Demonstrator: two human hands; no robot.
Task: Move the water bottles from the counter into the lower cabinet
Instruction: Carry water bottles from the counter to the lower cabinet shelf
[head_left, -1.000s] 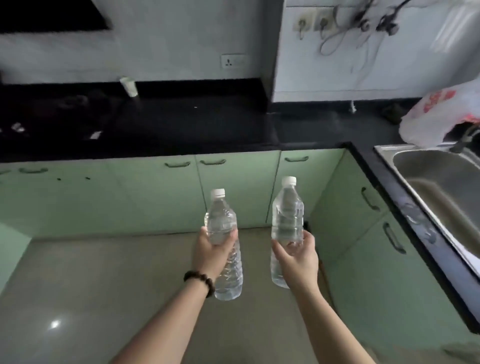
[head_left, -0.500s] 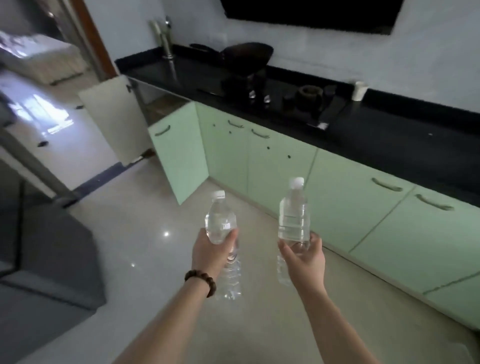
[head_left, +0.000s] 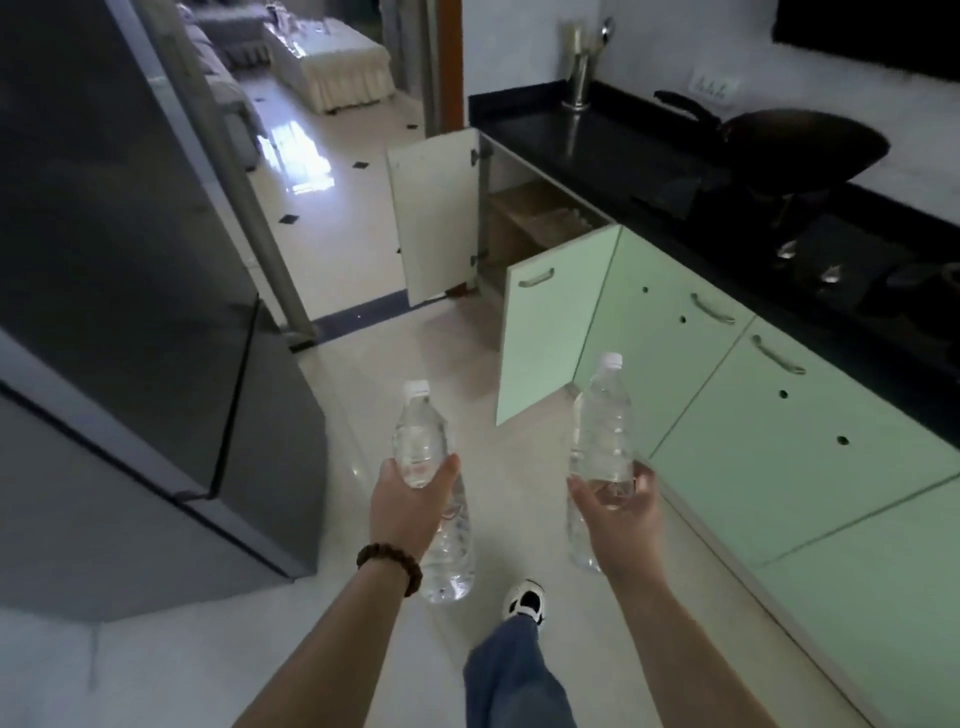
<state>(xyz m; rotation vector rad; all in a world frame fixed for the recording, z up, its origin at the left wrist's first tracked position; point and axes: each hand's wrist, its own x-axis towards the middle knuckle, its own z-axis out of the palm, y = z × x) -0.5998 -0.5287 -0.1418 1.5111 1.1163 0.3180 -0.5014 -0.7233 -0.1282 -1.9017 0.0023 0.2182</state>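
Left hand (head_left: 410, 506) grips a clear plastic water bottle with white cap (head_left: 422, 441), fingers wrapped round its middle, lower centre of frame. Right hand (head_left: 615, 512) clamps a second clear white-capped water bottle (head_left: 602, 431) just right of it (both upright, off the floor). Open pale-green lower cabinet (head_left: 540, 228) sits at upper centre, under the black counter (head_left: 587, 145).

Both forearms are bare, with no sleeves in view. The left hand (head_left: 410, 506) has a bracelet (head_left: 390, 564) of dark brown round beads at its wrist; the right hand (head_left: 621, 512) wears nothing at the wrist. One leg is clad in a loose blue denim trouser leg (head_left: 514, 675). The foot wears a white shoe (head_left: 527, 603) with black panels.
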